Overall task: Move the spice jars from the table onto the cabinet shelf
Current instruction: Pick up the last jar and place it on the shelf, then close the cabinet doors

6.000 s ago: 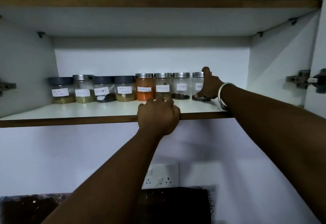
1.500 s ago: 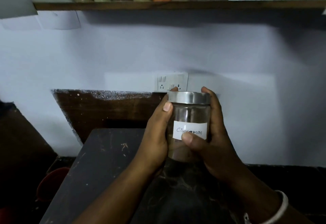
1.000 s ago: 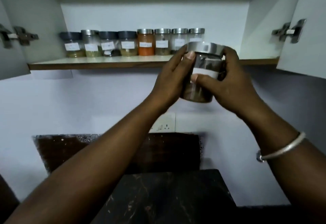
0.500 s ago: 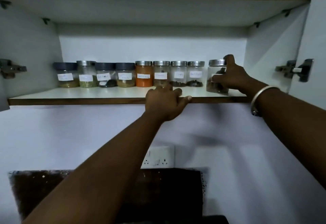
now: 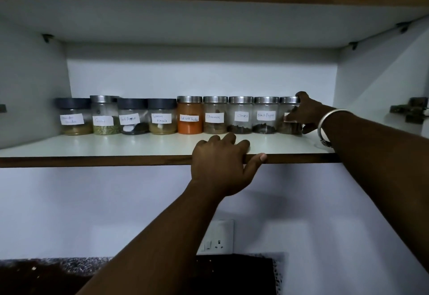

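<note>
Counter [image 5: 232, 273]: dark slab, well below the shelf [image 5: 116, 148]. Socket [image 5: 217, 236]: white, on the wall between counter and shelf. Left hand [image 5: 222, 167]: at the shelf's front edge near its middle, fingers loosely bent and resting on the top, thumb laid along the front lip; it holds no jar and lies well apart from the end jar [image 5: 284, 109]. Shelf: white top, brown edge. Right hand [image 5: 304, 113]: reached in at the shelf's right part, wrapped round the end jar, thumb across its label and a fingertip up at the lid; a bangle [image 5: 325, 123] sits at the wrist. End jar: steel lid, dark contents, upright on the shelf, label covered, just beside the Black Pepper jar [image 5: 265, 116]. Row [image 5: 162, 120]: eight more labelled jars upright along the shelf's back, running left from the end jar; four with steel lids, among them Cloves, Cinnamon and an orange powder, then grey and steel lids further left. Hinge [image 5: 408, 113]: off the shelf's right end.
</note>
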Demonstrator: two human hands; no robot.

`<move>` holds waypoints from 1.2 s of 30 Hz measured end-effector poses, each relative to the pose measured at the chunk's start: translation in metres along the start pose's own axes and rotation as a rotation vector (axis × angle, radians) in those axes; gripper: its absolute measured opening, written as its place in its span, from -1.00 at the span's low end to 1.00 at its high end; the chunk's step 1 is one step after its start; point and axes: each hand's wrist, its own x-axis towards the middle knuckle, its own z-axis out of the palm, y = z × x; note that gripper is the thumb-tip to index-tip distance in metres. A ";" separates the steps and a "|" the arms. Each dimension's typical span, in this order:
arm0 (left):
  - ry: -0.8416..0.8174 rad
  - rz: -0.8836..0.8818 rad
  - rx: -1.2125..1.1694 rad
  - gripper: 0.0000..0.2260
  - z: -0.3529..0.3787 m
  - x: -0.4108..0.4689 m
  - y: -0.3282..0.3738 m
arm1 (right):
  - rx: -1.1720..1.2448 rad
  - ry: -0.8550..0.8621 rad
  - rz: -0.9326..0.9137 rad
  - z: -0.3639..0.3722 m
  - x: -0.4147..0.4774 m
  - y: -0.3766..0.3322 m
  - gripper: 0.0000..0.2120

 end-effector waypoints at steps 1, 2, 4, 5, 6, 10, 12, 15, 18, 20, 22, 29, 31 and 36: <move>0.007 -0.001 0.000 -0.43 0.000 0.000 0.000 | 0.004 0.006 -0.002 0.003 0.004 0.000 -0.26; 0.013 -0.001 -0.002 -0.43 0.001 0.000 0.000 | 0.007 0.009 -0.005 0.004 0.007 0.002 -0.26; 0.024 -0.001 -0.006 -0.42 0.002 0.000 0.001 | 0.021 -0.002 -0.012 0.005 0.011 0.004 -0.26; 0.026 -0.001 -0.010 -0.42 0.002 -0.001 0.001 | 0.040 -0.018 -0.013 0.003 0.012 0.006 -0.26; 0.027 0.000 -0.012 -0.42 0.003 -0.001 0.002 | 0.063 -0.036 -0.014 0.002 0.012 0.008 -0.23; 0.041 0.020 -0.005 -0.46 0.002 -0.002 0.001 | 0.122 -0.105 -0.044 0.005 0.003 0.011 0.21; 0.046 0.028 -0.004 -0.48 -0.001 -0.002 0.001 | 0.129 -0.138 -0.006 0.004 -0.008 0.010 0.30; 0.026 0.027 -0.002 -0.49 -0.004 -0.002 0.000 | -0.072 -0.299 -0.023 -0.003 -0.037 -0.005 0.21; -0.033 0.006 -0.023 -0.50 -0.016 -0.004 -0.001 | -0.316 -0.488 -0.150 -0.002 -0.095 -0.041 -0.11; -0.101 -0.005 -0.088 -0.52 -0.024 -0.003 0.000 | -0.378 -0.554 -0.216 0.007 -0.136 -0.066 -0.15; -0.219 -0.069 -0.248 -0.54 -0.038 -0.006 -0.007 | -0.324 -0.597 -0.304 0.018 -0.171 -0.084 -0.19; -0.258 -0.365 -1.075 -0.66 -0.116 -0.089 -0.022 | -0.162 -0.357 -0.529 0.054 -0.266 -0.121 -0.36; -0.198 -0.463 -1.108 -0.54 -0.141 -0.121 -0.024 | 0.025 -0.343 -0.593 0.071 -0.298 -0.144 -0.36; 0.026 -0.551 -1.003 -0.31 -0.218 -0.187 -0.060 | 0.466 -0.375 -0.808 0.110 -0.381 -0.219 -0.33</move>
